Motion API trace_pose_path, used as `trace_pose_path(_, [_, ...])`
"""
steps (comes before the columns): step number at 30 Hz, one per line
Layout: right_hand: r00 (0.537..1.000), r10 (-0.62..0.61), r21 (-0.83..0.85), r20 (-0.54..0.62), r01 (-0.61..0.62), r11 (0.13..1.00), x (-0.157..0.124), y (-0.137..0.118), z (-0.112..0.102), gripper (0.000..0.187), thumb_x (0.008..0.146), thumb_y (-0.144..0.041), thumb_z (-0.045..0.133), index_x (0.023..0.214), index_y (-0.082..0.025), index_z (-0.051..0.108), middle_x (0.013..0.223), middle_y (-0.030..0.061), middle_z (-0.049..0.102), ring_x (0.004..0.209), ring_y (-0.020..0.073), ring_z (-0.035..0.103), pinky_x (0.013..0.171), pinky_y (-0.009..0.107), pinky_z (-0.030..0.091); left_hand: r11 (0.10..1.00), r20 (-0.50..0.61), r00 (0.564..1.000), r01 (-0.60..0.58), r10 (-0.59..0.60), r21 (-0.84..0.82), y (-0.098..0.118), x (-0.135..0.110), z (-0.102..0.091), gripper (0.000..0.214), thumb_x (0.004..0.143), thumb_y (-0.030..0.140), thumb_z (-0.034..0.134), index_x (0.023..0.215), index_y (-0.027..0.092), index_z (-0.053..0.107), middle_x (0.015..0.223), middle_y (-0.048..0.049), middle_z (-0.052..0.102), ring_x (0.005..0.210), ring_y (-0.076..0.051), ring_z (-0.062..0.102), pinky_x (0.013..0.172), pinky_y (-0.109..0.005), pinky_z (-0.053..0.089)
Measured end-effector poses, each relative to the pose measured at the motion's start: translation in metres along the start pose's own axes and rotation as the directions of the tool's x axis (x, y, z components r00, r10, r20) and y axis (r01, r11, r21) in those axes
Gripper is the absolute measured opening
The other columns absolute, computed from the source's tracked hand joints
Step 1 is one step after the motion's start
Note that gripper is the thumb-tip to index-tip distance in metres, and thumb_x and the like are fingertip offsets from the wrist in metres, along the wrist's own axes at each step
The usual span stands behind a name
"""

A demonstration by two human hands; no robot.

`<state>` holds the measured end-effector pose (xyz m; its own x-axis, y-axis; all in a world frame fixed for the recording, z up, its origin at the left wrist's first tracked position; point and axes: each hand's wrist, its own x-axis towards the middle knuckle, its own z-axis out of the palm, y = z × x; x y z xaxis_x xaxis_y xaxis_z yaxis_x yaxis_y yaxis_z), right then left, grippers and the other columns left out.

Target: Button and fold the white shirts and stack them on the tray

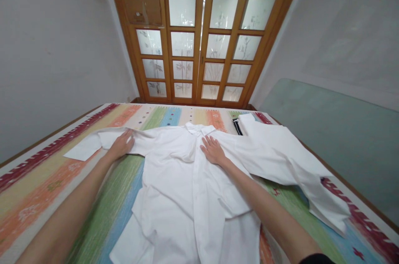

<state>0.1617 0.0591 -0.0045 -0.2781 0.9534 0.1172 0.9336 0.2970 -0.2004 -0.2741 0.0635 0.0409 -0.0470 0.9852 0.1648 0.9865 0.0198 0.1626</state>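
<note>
A white collared, long-sleeved shirt [174, 172] lies front up with its collar away from me, its body creased and its lower edge running out of view. My left hand [122, 144] is closed on the sleeve at the left, whose cuff end lies bent toward the wall. Spread flat on the shirt's chest, just below the collar, is my right hand [213, 150], its fingers apart. The other sleeve stretches right and merges with more white cloth [274, 139]; I cannot tell whether that cloth is a separate piece.
Beneath the shirt is a striped, patterned cover [102, 206] on a bed-like surface. A black-and-white strip [237, 127] lies by the white cloth. Walls flank both sides, a pale green panel [327, 131] stands at right, and wooden glass-paned doors [199, 60] close the far end.
</note>
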Motion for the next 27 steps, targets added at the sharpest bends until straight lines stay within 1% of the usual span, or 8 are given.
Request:
trace_pose_path(4, [1.000,-0.012,0.002,0.006,0.012,1.000,0.008,0.006,-0.002,0.054,0.099,-0.041,0.030,0.149,-0.020,0.035,0.157,0.0079,0.026,0.145,0.0259,0.020,0.117,0.047,0.015,0.985,0.088,0.981,0.171,-0.172,0.018,0.010,0.012,0.008,0.063,0.091,0.045,0.031,0.148,0.019,0.036,0.155,-0.0119,0.032,0.137,-0.039,0.036,0.107,-0.062,0.030])
trace_pose_path(8, [1.000,-0.001,-0.002,0.018,0.001,1.000,0.014,0.007,-0.005,0.053,0.100,-0.040,0.031,0.149,-0.022,0.034,0.157,0.0064,0.025,0.146,0.0243,0.020,0.117,0.047,0.013,0.974,0.151,0.964,0.205,-0.217,0.091,0.021,0.016,0.013,0.061,0.092,0.046,0.029,0.146,0.020,0.040,0.155,-0.0130,0.032,0.139,-0.043,0.029,0.104,-0.069,0.025])
trace_pose_path(12, [1.000,-0.005,0.042,0.015,0.004,0.999,0.015,0.008,-0.010,0.051,0.099,-0.036,0.037,0.147,-0.021,0.038,0.156,0.0076,0.026,0.145,0.0233,0.020,0.117,0.047,0.013,0.979,0.086,0.980,0.167,-0.177,0.118,0.037,0.013,0.017,0.058,0.093,0.037,0.024,0.140,0.010,0.045,0.150,-0.0218,0.038,0.136,-0.043,0.034,0.099,-0.065,0.033])
trace_pose_path(15, [1.000,0.017,0.174,-0.002,-0.017,0.985,0.014,0.010,-0.019,0.046,0.093,-0.027,0.046,0.138,-0.021,0.051,0.151,0.0081,0.039,0.143,0.0212,0.028,0.116,0.044,0.018,0.993,0.100,0.992,0.068,-0.078,0.101,0.048,0.003,0.017,0.053,0.092,0.030,0.026,0.133,0.006,0.050,0.144,-0.0226,0.046,0.132,-0.037,0.042,0.100,-0.056,0.038])
trace_pose_path(18, [0.998,0.060,0.366,0.001,-0.056,0.929,0.006,0.014,-0.032,0.040,0.087,-0.017,0.046,0.123,-0.021,0.064,0.134,0.0058,0.059,0.131,0.0198,0.047,0.111,0.042,0.030,0.999,0.130,0.991,-0.035,0.036,-0.011,0.053,-0.020,0.016,0.050,0.089,0.030,0.031,0.129,0.012,0.056,0.139,-0.0154,0.054,0.131,-0.029,0.046,0.106,-0.046,0.037])
trace_pose_path(21, [0.999,0.014,0.490,0.049,-0.036,0.871,-0.021,0.021,-0.044,0.036,0.088,-0.019,0.044,0.113,-0.021,0.070,0.123,0.0049,0.067,0.120,0.0206,0.058,0.105,0.039,0.039,0.981,0.131,0.983,-0.107,0.128,-0.162,0.052,-0.058,0.014,0.051,0.088,0.038,0.033,0.128,0.017,0.057,0.138,-0.0090,0.057,0.132,-0.024,0.047,0.111,-0.039,0.034])
trace_pose_path(25, [0.968,-0.217,0.487,0.127,0.130,0.864,-0.086,0.029,-0.057,0.038,0.088,-0.029,0.049,0.120,-0.020,0.067,0.141,0.0061,0.052,0.133,0.0213,0.045,0.112,0.037,0.032,0.950,0.148,0.970,-0.145,0.191,-0.276,0.046,-0.121,0.006,0.063,0.086,0.056,0.035,0.133,0.020,0.056,0.146,-0.0063,0.048,0.134,-0.025,0.045,0.114,-0.038,0.032])
trace_pose_path(27, [0.954,-0.253,0.469,0.160,0.152,0.870,-0.121,0.033,-0.065,0.043,0.089,-0.035,0.049,0.129,-0.022,0.061,0.146,0.0050,0.047,0.138,0.0216,0.037,0.115,0.040,0.028,0.943,0.201,0.953,-0.160,0.225,-0.292,0.043,-0.153,-0.001,0.064,0.083,0.060,0.039,0.134,0.023,0.057,0.148,-0.0041,0.045,0.137,-0.025,0.040,0.115,-0.039,0.030])
